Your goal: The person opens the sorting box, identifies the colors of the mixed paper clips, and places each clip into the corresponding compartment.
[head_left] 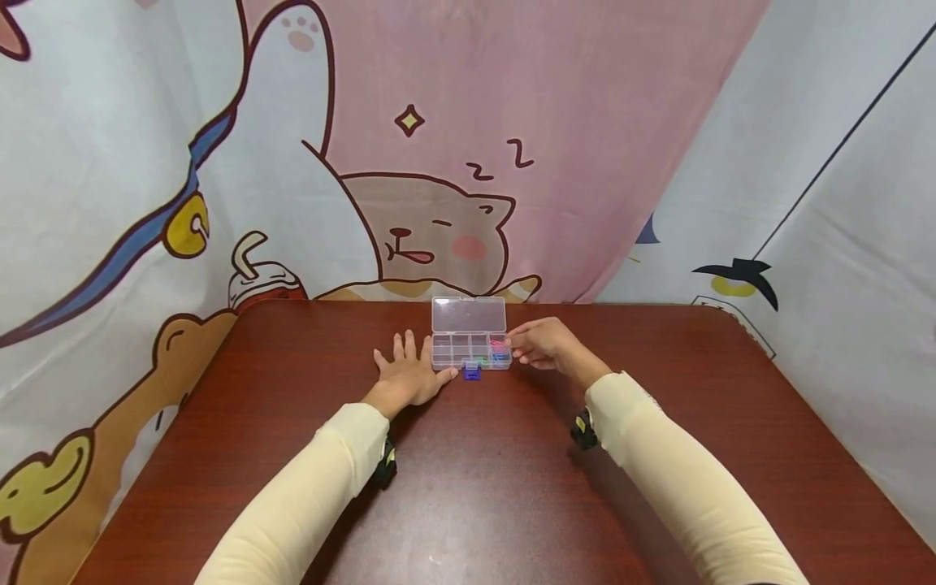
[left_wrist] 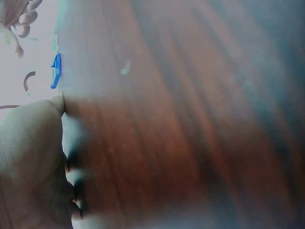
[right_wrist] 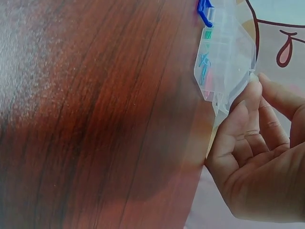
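Note:
A clear plastic compartment box [head_left: 442, 352] stands at the far side of the table, its clear lid [head_left: 468, 315] raised behind it. Its blue latch [head_left: 472, 373] hangs down at the front. Small pink pieces [head_left: 498, 345], blue pieces [head_left: 500, 357] and green pieces [head_left: 480, 360] lie in its right-hand compartments. My left hand [head_left: 411, 378] rests on the table with fingers spread, thumb along the box's front left corner. At the box's right end, my right hand [head_left: 548, 341] has bent fingers, with fingertips right at the pink compartment; I cannot tell whether they pinch a piece.
The brown wooden table [head_left: 468, 471] ends just behind the box. A curtain [head_left: 585, 162] with cartoon animals hangs around the back and sides. Both forearms wear cream sleeves, with a dark wrist device [head_left: 583, 431] visible under the right one.

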The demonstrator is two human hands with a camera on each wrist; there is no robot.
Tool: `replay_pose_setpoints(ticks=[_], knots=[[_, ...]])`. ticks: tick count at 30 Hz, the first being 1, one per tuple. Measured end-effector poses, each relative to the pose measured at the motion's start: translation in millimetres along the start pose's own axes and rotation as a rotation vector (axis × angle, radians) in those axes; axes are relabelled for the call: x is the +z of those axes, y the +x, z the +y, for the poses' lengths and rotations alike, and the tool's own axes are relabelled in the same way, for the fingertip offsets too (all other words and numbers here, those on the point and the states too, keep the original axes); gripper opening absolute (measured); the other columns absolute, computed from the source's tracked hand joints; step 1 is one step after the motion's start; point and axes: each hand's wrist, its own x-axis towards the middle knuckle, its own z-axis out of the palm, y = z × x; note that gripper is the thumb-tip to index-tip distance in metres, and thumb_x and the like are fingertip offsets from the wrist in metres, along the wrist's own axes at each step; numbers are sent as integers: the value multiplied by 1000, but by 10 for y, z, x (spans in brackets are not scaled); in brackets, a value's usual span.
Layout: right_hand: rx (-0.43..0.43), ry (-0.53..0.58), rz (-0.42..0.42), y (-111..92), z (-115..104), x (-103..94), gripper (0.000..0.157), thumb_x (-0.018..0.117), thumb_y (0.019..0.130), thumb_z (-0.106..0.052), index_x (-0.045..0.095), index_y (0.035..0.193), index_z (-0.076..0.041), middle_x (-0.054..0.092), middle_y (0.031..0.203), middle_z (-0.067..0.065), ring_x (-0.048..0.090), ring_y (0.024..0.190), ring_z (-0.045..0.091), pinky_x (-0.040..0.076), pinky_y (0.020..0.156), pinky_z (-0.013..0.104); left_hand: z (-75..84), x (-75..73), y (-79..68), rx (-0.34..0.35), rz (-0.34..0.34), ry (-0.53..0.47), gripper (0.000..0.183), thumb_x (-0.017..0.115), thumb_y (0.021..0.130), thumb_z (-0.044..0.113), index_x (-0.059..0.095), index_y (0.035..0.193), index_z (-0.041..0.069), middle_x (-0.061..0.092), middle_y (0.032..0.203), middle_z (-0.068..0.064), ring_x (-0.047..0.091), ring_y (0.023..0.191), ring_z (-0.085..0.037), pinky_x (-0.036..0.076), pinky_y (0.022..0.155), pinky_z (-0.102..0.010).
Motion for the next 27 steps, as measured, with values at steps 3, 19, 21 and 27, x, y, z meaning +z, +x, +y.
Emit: replay_pose_setpoints(ticks=[3, 19, 21, 27], knots=[[0, 3, -9, 8, 3, 4, 33, 69, 90, -19, 67, 118, -2, 64, 64, -2, 58, 54, 8, 47, 55, 26, -9, -9, -12, -4, 4, -3, 90, 27, 92, 74, 5, 158, 16, -5, 162, -20, -4, 149, -39, 3, 110, -70], [-79, -11, 65, -29, -39, -22, 31, 66, 92, -21, 69, 117, -2, 68, 70, 3, 63, 59, 14, 52, 60, 31, -50, -13, -7, -11, 15, -21, 91, 29, 92, 74, 9, 158, 15, -1, 162, -20, -1, 149, -39, 5, 110, -71], [-146, -80, 132, -87, -51, -69, 29, 66, 92, -23, 71, 113, -2, 70, 72, 6, 67, 62, 19, 55, 61, 32, -56, -3, 1, 1, 18, -26, 91, 31, 92, 74, 10, 158, 14, 0, 162, -21, 0, 149, -40, 6, 110, -71], [-373, -587, 444, -328, 16, -253, 27, 62, 93, -40, 75, 107, -20, 74, 92, 7, 69, 81, 29, 52, 67, 45, -119, 24, -2, 83, 31, -54, 96, 39, 90, 73, 13, 157, 10, 9, 162, -21, 8, 149, -40, 11, 111, -69]])
